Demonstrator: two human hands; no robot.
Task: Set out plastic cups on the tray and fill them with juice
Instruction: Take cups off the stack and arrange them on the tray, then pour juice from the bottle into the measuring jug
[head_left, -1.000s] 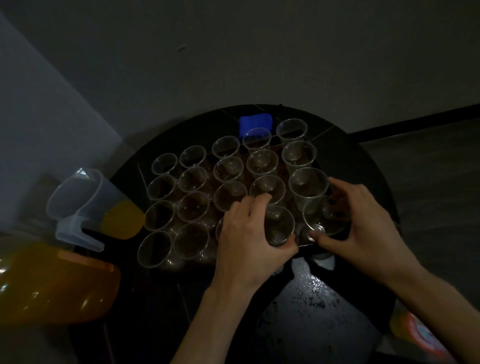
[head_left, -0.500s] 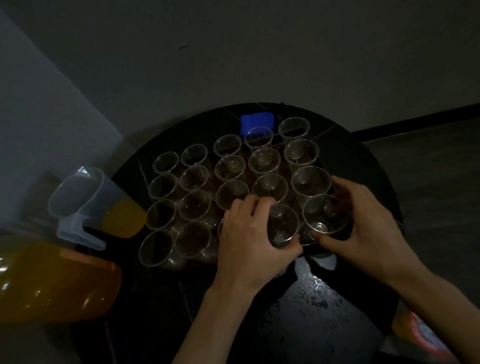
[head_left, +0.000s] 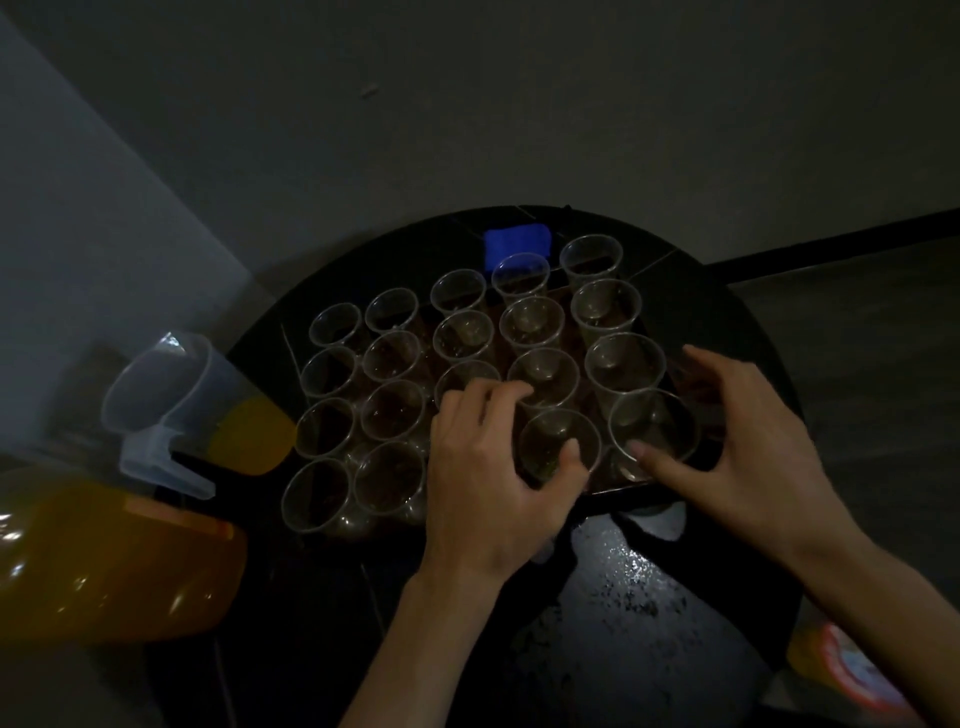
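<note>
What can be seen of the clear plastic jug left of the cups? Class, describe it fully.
The jug is translucent, pale plastic with a wide open mouth and a blocky handle facing the camera. Orange juice fills only its bottom part. It stands at the left edge of the dark table, beside the cups; nobody holds it.

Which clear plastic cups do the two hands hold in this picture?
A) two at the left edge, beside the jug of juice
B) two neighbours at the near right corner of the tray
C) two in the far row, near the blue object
B: the left hand curls round one clear plastic cup in the near row. The right hand holds the corner cup beside it, at the near right end of the dark tray.
</note>
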